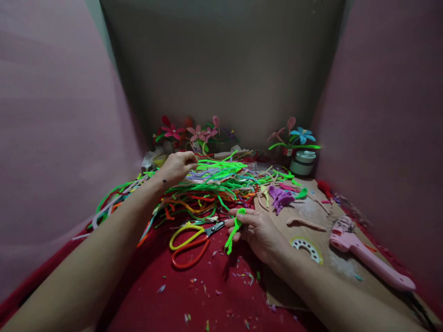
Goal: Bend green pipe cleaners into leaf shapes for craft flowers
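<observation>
Nearest, the red-covered counter (138, 299) carries small coloured scraps. Taking the right hand (258, 230) as the middle of the dial, a pink glue gun (372, 261) lies between three and four o'clock, and scissors (208, 232) with one yellow and one red handle lie at nine, blades pointing toward the fingers.

The right hand is closed on a bright green fuzzy piece (236, 229), thumb and fingers pinching its rounded upper end while the thin tails hang free between six and seven o'clock. It looks very light and soft, with a bendable core likely giving it some stiffness; the pile should grip well rather than slip, but hard squeezing could bend it or flatten the fuzz. The rounded end seems the better hold, since the tails would flex.

Farther off, between ten and eleven, loose fuzzy stems (214, 186) spread in a tangle. The left hand (176, 167), well apart from the right, has its fingertips at the green stems; whether it grips one I cannot tell. Those stems look springy and easily snagged, best taken singly near an end.
</observation>
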Demonstrator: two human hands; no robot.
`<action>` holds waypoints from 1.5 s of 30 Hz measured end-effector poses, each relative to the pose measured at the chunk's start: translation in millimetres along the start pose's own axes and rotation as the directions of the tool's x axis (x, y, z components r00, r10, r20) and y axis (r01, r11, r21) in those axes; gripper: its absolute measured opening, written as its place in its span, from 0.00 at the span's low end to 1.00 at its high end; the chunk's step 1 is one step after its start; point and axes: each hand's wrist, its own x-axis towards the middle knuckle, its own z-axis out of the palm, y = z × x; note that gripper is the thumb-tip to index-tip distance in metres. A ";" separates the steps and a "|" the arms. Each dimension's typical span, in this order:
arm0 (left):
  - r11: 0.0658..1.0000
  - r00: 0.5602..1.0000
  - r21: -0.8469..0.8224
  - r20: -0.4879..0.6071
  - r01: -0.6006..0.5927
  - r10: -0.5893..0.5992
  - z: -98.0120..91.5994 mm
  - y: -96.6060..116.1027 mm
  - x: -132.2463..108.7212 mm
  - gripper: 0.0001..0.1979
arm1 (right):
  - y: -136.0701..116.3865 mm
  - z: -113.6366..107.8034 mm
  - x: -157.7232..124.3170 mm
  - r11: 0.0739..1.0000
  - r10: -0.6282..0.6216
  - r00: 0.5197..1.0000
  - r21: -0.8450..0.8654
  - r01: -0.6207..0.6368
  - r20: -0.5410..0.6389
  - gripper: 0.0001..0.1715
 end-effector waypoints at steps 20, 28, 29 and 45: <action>0.930 0.961 0.265 0.178 -0.254 0.212 28.1 11.1 -25.2 0.17 | 3.5 -2.4 1.0 0.999 0.034 0.999 -0.020 -0.034 -0.007 0.06; 0.856 0.939 0.398 0.229 -0.331 0.256 57.5 14.7 -61.9 0.08 | 6.1 -3.2 -0.4 0.997 0.031 0.999 -0.072 -0.030 0.011 0.11; 0.853 0.942 0.407 0.219 -0.327 0.256 58.9 15.7 -64.5 0.08 | 6.6 -3.9 -0.8 0.996 0.031 0.999 -0.082 -0.029 0.016 0.12; 0.897 0.957 0.339 0.043 -0.284 0.287 52.4 21.0 -76.8 0.12 | 7.9 -3.9 -1.1 0.992 0.064 0.998 -0.108 -0.066 -0.025 0.15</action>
